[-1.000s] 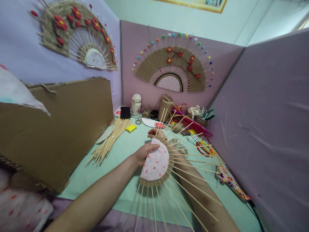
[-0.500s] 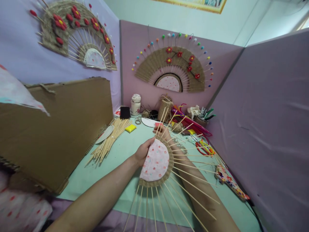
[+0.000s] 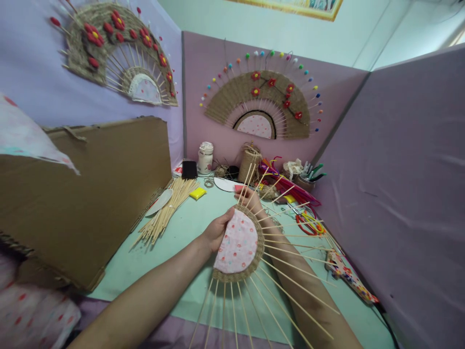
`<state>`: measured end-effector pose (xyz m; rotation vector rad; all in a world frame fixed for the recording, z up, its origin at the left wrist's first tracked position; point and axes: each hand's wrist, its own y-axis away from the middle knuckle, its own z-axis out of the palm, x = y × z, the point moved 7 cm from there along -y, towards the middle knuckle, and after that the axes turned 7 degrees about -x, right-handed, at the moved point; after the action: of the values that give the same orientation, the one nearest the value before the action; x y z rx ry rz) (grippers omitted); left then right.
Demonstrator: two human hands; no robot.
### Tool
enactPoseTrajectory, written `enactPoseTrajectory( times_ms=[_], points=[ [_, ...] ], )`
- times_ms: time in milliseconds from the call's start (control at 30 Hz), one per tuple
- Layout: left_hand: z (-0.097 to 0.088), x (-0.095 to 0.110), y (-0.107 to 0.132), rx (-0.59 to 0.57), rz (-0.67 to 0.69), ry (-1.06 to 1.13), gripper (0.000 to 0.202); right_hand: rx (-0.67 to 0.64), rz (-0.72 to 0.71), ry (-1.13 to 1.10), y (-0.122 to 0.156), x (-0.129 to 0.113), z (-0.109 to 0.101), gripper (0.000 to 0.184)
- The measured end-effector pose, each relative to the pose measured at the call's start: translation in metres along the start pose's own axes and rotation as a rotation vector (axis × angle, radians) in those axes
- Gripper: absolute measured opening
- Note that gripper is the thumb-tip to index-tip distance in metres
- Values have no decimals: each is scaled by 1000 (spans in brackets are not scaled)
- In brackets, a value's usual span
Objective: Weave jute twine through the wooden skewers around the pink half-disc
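Note:
A half-round fan is held up over the table, its flat part covered in white cloth with red dots. A woven twine band runs round its curved edge, and thin bamboo sticks spread out from it. My left hand grips the fan by the upper end of its straight edge, thumb on the front. Behind the uppermost sticks, my right hand has its fingers bent together close to the band. Sticks partly cover those fingers, so what they pinch cannot be made out.
Bundled bamboo sticks and a yellow packet lie left. Scissors and a patterned glue gun lie right. A twine spool and white jar stand behind. Cardboard borders the left; a finished fan hangs behind.
The view has shifted slightly. The fan and both hands sit a little further right in the picture, with the same left-hand grip. The right-hand fingers have moved slightly by the upper sticks.

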<state>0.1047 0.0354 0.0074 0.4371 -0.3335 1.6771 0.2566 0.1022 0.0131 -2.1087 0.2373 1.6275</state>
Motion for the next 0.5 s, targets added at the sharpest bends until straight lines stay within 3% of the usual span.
enactPoseTrajectory(
  times_ms=[133, 333, 500],
  points=[
    [4, 6, 1, 26, 114, -11, 31, 27, -49, 8, 1, -12, -16, 33],
    [13, 12, 3, -2, 229, -52, 25, 47, 28, -26, 6, -30, -44, 34],
    [15, 12, 5, 40, 212, -79, 23, -121, 122, -203, 3, -44, -56, 34]
  ],
)
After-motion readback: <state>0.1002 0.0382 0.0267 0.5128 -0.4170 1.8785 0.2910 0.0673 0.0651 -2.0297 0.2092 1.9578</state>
